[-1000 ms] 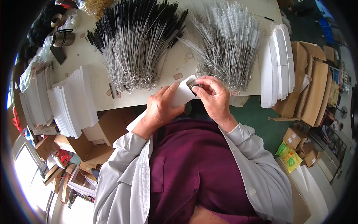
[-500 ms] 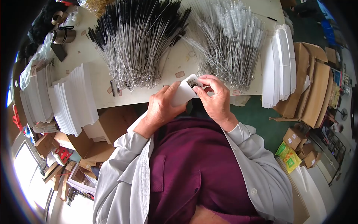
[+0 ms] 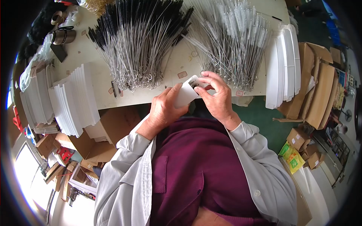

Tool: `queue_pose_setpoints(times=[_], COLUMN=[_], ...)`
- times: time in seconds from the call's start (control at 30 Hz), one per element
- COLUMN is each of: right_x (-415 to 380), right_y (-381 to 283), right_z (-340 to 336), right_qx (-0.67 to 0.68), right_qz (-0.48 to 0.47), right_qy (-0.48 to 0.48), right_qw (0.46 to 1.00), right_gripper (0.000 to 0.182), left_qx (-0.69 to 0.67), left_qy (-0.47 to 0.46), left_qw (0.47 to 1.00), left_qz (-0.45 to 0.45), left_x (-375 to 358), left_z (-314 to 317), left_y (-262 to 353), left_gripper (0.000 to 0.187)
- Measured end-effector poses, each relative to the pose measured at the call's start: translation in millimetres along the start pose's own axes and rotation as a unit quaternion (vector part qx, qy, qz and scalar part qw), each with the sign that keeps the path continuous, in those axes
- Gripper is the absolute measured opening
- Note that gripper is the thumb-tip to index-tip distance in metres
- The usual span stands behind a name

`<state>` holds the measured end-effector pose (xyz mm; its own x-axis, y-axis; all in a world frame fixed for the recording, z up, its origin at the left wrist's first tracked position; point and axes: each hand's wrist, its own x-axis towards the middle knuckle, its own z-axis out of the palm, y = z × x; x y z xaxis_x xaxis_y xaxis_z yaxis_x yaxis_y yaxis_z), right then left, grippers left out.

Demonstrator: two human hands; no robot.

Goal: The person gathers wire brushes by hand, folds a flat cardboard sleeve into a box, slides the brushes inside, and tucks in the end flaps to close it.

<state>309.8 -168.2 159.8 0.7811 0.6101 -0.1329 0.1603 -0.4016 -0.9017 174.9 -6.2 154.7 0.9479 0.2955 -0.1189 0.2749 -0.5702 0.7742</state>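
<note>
My left hand (image 3: 164,107) is gripping a white box (image 3: 183,97) by the near edge of the table (image 3: 130,98), while my right hand (image 3: 219,101) is bending half-open at the box's open end, holding what I cannot tell from here.

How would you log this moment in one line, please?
left hand: gripping white box | right hand: at its open end | black brushes, pale brushes: on table

White carton (image 3: 184,96), black brushes (image 3: 141,19), maroon shirt (image 3: 181,154)
</note>
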Motion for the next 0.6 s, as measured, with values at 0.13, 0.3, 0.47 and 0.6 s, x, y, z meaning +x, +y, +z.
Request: queue_pose_setpoints(times=[0.13, 0.3, 0.47, 0.6], right_x=[-1, -3, -4, -5], right_y=[-6, 10, 6, -6], right_z=[2, 4, -15, -30], right_qx=[0.016, -0.037, 0.173, 0.213], right_qz=[0.007, -0.076, 0.077, 0.120], right_qy=[0.030, -0.041, -0.152, -0.189], right_qw=[0.999, 0.996, 0.970, 0.951], right_gripper=[0.024, 0.014, 0.023, 0.028], left_qx=[-0.002, -0.009, -0.054, -0.087], left_qy=[0.000, -0.003, -0.037, -0.063], left_qw=[1.000, 1.000, 0.997, 0.993], left_qz=[0.000, -0.006, -0.035, -0.046], left_x=[3, 0, 1, 4], left_z=[-1, 3, -1, -3], left_y=[-1, -2, 2, 5], left_gripper=[0.068, 0.068, 0.072, 0.078])
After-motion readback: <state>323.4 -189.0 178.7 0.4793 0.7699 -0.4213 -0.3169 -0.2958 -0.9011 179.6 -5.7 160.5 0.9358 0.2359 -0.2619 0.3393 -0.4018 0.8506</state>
